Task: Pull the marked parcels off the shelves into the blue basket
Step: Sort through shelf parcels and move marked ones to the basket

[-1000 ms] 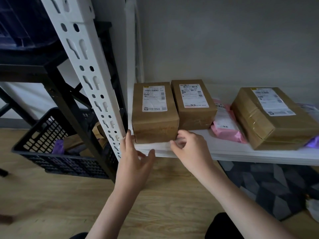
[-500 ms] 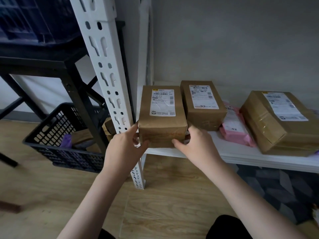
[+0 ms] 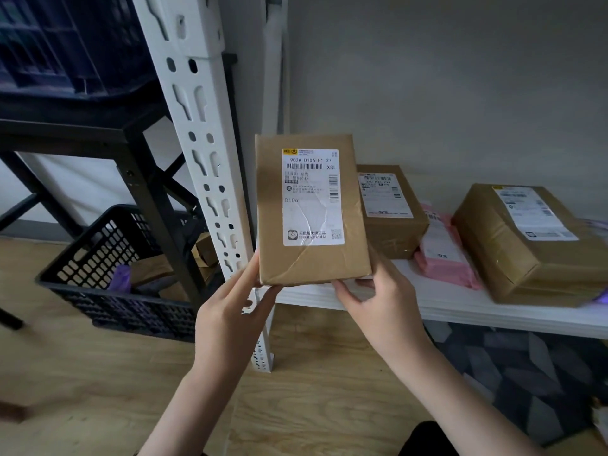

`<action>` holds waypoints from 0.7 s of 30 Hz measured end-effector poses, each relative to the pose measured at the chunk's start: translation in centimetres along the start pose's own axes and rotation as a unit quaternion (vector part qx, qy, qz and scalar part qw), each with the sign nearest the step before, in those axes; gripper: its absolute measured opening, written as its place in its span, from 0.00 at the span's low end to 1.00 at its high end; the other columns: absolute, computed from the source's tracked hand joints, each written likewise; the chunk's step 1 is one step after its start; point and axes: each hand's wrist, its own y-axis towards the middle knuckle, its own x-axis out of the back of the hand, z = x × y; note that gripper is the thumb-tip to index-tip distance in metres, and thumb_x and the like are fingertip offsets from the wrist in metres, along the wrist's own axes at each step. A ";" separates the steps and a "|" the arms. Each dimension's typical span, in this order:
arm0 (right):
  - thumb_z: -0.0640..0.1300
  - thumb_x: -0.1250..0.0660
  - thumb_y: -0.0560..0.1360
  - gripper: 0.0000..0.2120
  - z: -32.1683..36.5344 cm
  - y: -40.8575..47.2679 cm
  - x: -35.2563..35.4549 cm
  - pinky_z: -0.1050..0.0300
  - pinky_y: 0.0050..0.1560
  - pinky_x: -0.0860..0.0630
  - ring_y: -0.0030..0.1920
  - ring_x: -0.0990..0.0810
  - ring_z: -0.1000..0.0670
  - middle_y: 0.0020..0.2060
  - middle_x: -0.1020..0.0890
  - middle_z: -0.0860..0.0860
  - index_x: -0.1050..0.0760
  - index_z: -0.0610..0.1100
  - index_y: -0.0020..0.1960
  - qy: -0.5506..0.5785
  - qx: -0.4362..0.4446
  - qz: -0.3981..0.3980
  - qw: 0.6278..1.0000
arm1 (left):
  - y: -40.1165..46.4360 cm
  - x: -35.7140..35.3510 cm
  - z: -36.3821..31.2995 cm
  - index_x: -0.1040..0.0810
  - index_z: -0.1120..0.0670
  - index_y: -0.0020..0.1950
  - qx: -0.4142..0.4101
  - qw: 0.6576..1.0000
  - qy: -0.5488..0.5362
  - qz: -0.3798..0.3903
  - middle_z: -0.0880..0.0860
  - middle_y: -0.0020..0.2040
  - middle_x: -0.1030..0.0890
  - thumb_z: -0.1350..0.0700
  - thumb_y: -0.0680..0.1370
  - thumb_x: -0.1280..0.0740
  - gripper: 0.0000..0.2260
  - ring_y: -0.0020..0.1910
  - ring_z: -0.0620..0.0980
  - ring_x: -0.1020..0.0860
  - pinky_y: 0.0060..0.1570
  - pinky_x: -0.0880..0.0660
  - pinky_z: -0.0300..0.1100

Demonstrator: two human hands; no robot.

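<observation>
Two bare hands held a brown parcel [image 3: 309, 209] upright by its lower corners, the left hand [image 3: 235, 319] gripping one side and the right hand [image 3: 383, 307] the other, its label facing the viewer. Behind it, more parcels lay on the white shelf [image 3: 460, 311], and a dark basket [image 3: 108, 274] stood on the floor further left.

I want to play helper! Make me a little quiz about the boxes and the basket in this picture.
1. True or false: the left hand and right hand both hold the brown parcel.
2. What colour is the soft parcel on the white shelf? A) green B) pink C) yellow
3. Fill in: the blue basket sits on the ____.

Key: 1 true; 2 B; 3 floor.
</observation>
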 end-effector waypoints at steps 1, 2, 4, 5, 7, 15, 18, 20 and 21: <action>0.49 0.26 0.72 0.30 0.1 0.0 0.1 0.56 0.52 0.19 0.52 0.17 0.54 0.58 0.18 0.51 0.27 0.42 0.71 0.002 0.001 0.001 1.000 | 0.0 0.0 0.0 0.24 0.56 0.70 0.005 1.000 -0.003 -0.001 0.45 0.52 0.17 0.61 0.71 0.22 0.28 0.35 0.43 0.20 0.35 0.19 0.44; 0.49 0.25 0.72 0.30 0.1 0.1 0.1 0.56 0.53 0.19 0.53 0.17 0.53 0.58 0.18 0.51 0.27 0.42 0.71 0.002 0.003 0.003 1.000 | 0.0 0.1 0.0 0.23 0.56 0.70 0.011 1.000 -0.007 0.001 0.45 0.52 0.17 0.60 0.71 0.23 0.27 0.35 0.43 0.20 0.35 0.19 0.44; 0.47 0.24 0.71 0.31 0.2 0.1 0.1 0.56 0.55 0.20 0.54 0.18 0.53 0.59 0.18 0.51 0.28 0.43 0.72 -0.006 0.006 0.002 1.000 | 0.2 0.1 -0.1 0.23 0.54 0.70 0.026 1.000 -0.003 0.011 0.45 0.49 0.17 0.59 0.72 0.23 0.26 0.35 0.43 0.21 0.35 0.20 0.45; 0.47 0.23 0.71 0.32 0.1 0.1 0.1 0.57 0.55 0.20 0.55 0.18 0.53 0.59 0.18 0.52 0.28 0.43 0.72 -0.010 0.005 0.001 1.000 | 0.2 0.1 -0.3 0.24 0.53 0.71 0.034 0.999 0.003 0.018 0.45 0.47 0.17 0.58 0.72 0.23 0.27 0.34 0.43 0.21 0.34 0.21 0.45; 0.47 0.23 0.71 0.32 0.1 0.1 0.0 0.56 0.55 0.20 0.55 0.18 0.53 0.59 0.18 0.52 0.28 0.44 0.72 -0.014 -0.001 0.004 1.000 | 0.3 0.2 -0.5 0.25 0.51 0.72 0.051 0.998 0.009 0.034 0.44 0.46 0.17 0.58 0.73 0.24 0.28 0.34 0.42 0.21 0.33 0.21 0.45; 0.49 0.24 0.71 0.29 -0.5 0.3 -1.1 0.63 0.53 0.21 0.50 0.19 0.57 0.53 0.17 0.56 0.26 0.46 0.69 -0.020 -0.039 0.043 0.998 | 1.5 -0.6 0.0 0.33 0.43 0.76 0.113 0.988 0.053 0.094 0.44 0.45 0.18 0.56 0.77 0.28 0.29 0.37 0.45 0.20 0.36 0.24 0.44; 0.49 0.24 0.71 0.23 -0.6 1.0 -1.7 0.63 0.47 0.21 0.44 0.20 0.58 0.46 0.19 0.59 0.23 0.47 0.65 -0.019 -0.068 0.060 0.996 | 2.0 -1.4 -0.6 0.30 0.49 0.74 0.124 0.985 0.093 0.071 0.48 0.48 0.16 0.55 0.78 0.30 0.24 0.42 0.49 0.19 0.38 0.28 0.42; 0.49 0.25 0.72 0.18 -0.8 1.4 -2.1 0.62 0.46 0.21 0.43 0.20 0.58 0.44 0.19 0.58 0.22 0.47 0.60 -0.012 -0.084 0.067 0.994 | 1.9 -1.7 -0.9 0.27 0.50 0.71 0.157 0.983 0.083 0.042 0.50 0.48 0.15 0.55 0.77 0.28 0.22 0.45 0.50 0.17 0.41 0.24 0.44; 0.49 0.25 0.72 0.16 -0.9 1.6 -2.3 0.62 0.45 0.21 0.43 0.20 0.58 0.44 0.19 0.57 0.21 0.47 0.58 -0.010 -0.090 0.068 0.994 | 1.7 -1.9 -1.0 0.26 0.51 0.70 0.169 0.983 0.070 0.025 0.50 0.48 0.15 0.56 0.77 0.28 0.22 0.46 0.50 0.16 0.42 0.21 0.46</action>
